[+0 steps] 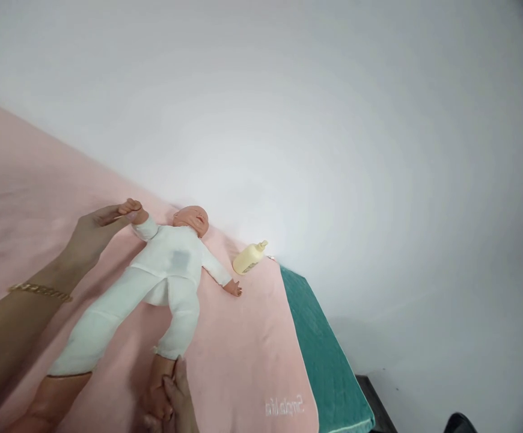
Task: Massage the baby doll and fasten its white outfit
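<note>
A baby doll (pixel 174 260) with a white cloth body lies on its back on a pink sheet (pixel 243 355). My left hand (pixel 97 231) reaches in from the left and pinches the doll's raised hand between thumb and fingers. Low in the view, my right hand (pixel 181 397) is closed around the doll's foot, partly cut off by the bottom edge. The doll's other arm rests outstretched on the sheet, and its other leg points toward the lower left. A faded grey patch marks the doll's chest.
A pale yellow pump bottle (pixel 249 258) stands tilted in view beside the doll's outstretched arm, near the white wall (pixel 356 150). Right of the pink sheet shows a green cover (pixel 324 349) at the bed's end. A dark object (pixel 460 423) pokes in at bottom right.
</note>
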`<move>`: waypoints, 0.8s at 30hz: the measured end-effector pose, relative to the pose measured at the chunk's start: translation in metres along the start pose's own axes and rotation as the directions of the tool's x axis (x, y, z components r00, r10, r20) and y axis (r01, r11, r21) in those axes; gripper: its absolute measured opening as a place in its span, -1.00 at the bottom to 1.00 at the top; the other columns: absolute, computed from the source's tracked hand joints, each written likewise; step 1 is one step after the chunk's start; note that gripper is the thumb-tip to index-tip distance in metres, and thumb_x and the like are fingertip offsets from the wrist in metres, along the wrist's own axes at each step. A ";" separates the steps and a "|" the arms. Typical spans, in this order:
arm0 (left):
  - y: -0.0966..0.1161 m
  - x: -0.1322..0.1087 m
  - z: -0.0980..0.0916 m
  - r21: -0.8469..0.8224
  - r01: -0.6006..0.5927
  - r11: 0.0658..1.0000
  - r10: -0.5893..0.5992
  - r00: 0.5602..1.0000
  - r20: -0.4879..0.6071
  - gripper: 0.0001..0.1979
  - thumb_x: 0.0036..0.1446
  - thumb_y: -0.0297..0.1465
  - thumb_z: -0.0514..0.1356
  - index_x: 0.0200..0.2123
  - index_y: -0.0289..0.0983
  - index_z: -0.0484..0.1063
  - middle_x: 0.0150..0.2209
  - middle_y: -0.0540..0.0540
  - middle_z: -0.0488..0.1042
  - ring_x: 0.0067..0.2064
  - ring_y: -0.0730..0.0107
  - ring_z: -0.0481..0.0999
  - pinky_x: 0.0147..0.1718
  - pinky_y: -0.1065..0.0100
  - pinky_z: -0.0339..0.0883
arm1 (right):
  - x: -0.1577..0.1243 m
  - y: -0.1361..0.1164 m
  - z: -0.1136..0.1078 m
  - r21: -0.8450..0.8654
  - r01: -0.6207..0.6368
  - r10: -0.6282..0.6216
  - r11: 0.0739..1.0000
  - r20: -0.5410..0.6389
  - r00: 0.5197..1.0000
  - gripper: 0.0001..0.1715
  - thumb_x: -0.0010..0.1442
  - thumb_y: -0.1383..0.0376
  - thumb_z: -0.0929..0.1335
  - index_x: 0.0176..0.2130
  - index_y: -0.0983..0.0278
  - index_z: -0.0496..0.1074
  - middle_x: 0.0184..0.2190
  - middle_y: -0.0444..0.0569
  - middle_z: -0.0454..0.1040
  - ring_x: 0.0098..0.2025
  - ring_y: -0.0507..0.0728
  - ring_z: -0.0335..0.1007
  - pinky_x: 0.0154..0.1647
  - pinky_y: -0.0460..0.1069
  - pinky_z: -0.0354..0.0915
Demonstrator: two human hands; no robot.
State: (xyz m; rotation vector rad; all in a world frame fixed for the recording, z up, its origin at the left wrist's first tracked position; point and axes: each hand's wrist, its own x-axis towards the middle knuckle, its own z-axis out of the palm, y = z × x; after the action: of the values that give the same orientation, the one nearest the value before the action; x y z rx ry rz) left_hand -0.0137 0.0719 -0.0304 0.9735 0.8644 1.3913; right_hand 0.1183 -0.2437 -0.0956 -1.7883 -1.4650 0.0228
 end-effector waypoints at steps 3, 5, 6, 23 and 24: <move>0.002 -0.006 0.005 0.084 -0.009 0.996 -0.004 0.988 0.152 -0.41 -0.21 -0.01 0.48 -0.13 -0.20 0.62 0.01 -0.10 0.57 0.16 -0.12 0.43 0.25 -0.03 0.28 | 0.020 0.008 -0.002 0.023 0.004 -0.004 1.000 -0.012 1.000 -0.51 0.30 0.18 0.41 0.20 0.16 0.44 0.08 0.06 0.54 0.09 0.27 0.51 0.00 0.15 0.53; -0.001 -0.011 0.007 0.168 -0.050 0.985 0.000 0.960 0.282 -0.46 -0.11 0.03 0.45 -0.10 -0.13 0.62 0.01 -0.06 0.57 0.13 -0.08 0.46 0.24 -0.03 0.29 | 0.036 0.008 -0.003 0.033 0.006 -0.005 0.999 -0.029 1.000 -0.51 0.33 0.22 0.37 0.22 0.16 0.41 0.19 0.07 0.45 0.20 0.25 0.42 0.06 0.11 0.49; -0.003 -0.013 0.008 0.207 -0.085 0.975 0.011 0.942 0.335 -0.48 -0.08 0.04 0.43 -0.09 -0.10 0.62 0.02 -0.05 0.56 0.14 -0.07 0.45 0.25 -0.04 0.27 | 0.045 0.005 -0.004 0.043 0.009 -0.007 0.999 -0.042 0.999 -0.51 0.35 0.27 0.33 0.24 0.15 0.38 0.24 0.05 0.39 0.27 0.23 0.33 0.10 0.07 0.46; -0.012 -0.015 0.009 0.281 -0.305 0.910 0.157 0.880 0.448 -0.66 0.05 -0.04 0.32 -0.11 0.02 0.62 0.04 -0.03 0.54 0.20 -0.04 0.40 0.25 -0.04 0.25 | 0.114 -0.041 -0.012 0.153 -0.052 0.047 0.987 0.032 0.998 -0.39 0.35 0.34 0.26 0.35 0.25 0.24 0.25 0.02 0.38 0.23 0.10 0.38 0.16 -0.05 0.36; -0.008 -0.016 0.008 0.277 -0.236 0.932 0.123 0.921 0.370 -0.65 0.05 -0.02 0.33 -0.11 0.01 0.61 0.03 -0.04 0.55 0.18 -0.06 0.41 0.22 -0.06 0.28 | 0.105 -0.042 -0.014 0.151 -0.034 0.030 0.988 0.033 0.999 -0.39 0.36 0.36 0.25 0.36 0.24 0.23 0.29 0.01 0.33 0.28 0.10 0.30 0.21 -0.05 0.32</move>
State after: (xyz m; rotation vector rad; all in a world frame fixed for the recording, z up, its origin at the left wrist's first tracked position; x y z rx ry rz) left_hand -0.0034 0.0561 -0.0354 1.5322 0.7531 1.1993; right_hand 0.1254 -0.1643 -0.0142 -1.6945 -1.4170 0.1738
